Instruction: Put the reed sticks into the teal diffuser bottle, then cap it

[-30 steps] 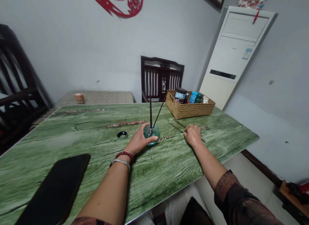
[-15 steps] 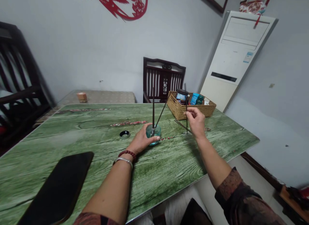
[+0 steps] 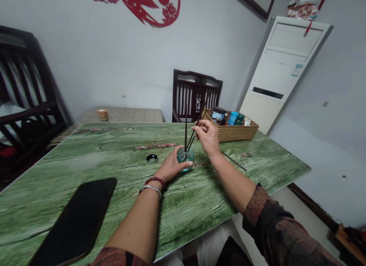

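R hand pinched on a slanted thin dark stick, fingers together, its long axis running from the mouth of a teal glass jar up past the hand toward a wicker basket. L hand clasps the jar just ahead of it, an upright stick standing inside (R hand nearer its top). Loose stick lies on the worktop, ahead and right of R hand.
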A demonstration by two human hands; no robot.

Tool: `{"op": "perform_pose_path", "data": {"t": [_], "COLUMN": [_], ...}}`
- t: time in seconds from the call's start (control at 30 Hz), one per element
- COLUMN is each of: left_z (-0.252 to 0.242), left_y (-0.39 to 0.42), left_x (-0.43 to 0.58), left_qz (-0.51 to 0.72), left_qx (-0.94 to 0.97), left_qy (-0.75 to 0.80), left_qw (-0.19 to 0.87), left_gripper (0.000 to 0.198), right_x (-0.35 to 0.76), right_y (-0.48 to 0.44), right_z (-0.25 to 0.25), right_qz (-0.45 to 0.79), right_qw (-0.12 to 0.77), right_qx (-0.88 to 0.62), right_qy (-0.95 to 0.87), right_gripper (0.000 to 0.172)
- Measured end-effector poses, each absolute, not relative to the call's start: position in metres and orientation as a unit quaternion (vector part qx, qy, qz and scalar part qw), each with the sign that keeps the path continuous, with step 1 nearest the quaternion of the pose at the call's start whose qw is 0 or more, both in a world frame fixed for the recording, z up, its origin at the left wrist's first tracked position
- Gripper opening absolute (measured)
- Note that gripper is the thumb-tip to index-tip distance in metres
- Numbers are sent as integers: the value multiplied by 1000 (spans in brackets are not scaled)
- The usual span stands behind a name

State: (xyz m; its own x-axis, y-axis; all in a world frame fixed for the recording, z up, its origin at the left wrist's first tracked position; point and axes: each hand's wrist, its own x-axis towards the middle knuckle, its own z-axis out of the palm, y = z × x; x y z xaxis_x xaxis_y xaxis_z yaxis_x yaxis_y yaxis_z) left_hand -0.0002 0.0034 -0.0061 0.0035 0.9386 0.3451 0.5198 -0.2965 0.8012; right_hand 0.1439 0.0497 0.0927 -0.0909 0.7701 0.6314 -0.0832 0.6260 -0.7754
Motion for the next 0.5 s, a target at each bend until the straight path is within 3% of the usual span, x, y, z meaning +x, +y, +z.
{"op": "perform_pose_path", "data": {"t": [0.23,0.4,0.5], "left_z": [-7,-7,-7], "left_y": [5,3,3], "left_x": [-1,-1,-2], "left_qz": [448,445,440], "left_qx": [669,670,671], "left_qy": [547,544,548], "left_qw": [229,237,236], "left_gripper": [79,77,79], "right_x": [146,204,247], "right_y": [46,48,62], "right_z": [74,73,51], "right_qz": [285,103,-10], "right_qw": [559,543,479], "right_qx": [-307,-368,-477], "right_qy": [-716,-747,-737], "right_gripper": [20,25,32]}}
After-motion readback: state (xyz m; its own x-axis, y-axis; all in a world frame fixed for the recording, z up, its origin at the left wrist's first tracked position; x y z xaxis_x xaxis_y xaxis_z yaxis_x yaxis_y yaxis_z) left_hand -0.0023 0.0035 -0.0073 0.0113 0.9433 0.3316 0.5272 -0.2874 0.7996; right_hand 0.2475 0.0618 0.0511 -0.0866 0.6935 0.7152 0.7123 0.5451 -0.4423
